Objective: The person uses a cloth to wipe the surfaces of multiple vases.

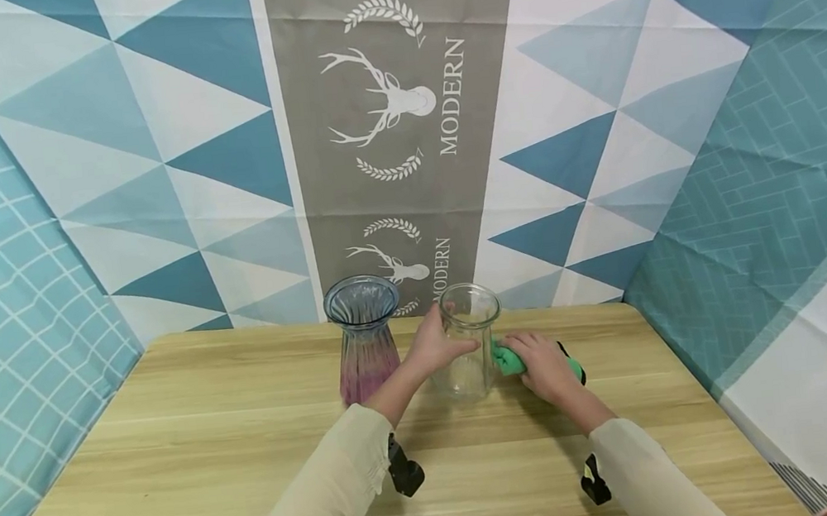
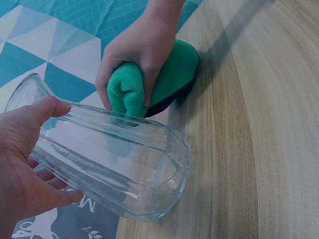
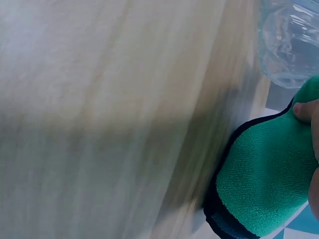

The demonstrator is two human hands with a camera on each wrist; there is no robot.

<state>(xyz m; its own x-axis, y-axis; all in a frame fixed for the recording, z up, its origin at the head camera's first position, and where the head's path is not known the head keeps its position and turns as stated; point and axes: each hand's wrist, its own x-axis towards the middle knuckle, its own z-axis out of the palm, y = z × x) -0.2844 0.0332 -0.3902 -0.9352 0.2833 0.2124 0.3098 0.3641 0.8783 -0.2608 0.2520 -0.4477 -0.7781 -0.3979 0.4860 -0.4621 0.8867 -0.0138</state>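
A clear glass vase [image 1: 467, 369] with a wide rim stands upright near the back of the wooden table. My left hand [image 1: 437, 343] grips it below the rim, thumb on the near side and fingers round the other. In the left wrist view the ribbed vase [image 2: 114, 159] shows between thumb and fingers [image 2: 57, 196]. To its right, my right hand [image 1: 539, 362] holds a bunched green cloth [image 1: 509, 359] close against the glass; whether they touch I cannot tell. The dark-edged cloth [image 3: 269, 174] droops from the hand in the right wrist view.
A second vase [image 1: 365, 337], blue at the top and pink at the bottom, stands just left of the left forearm. The wooden table [image 1: 200, 445] meets a patterned cloth backdrop [image 1: 406, 184] at its back edge. Black wrist mounts [image 1: 405, 468] hang below both sleeves.
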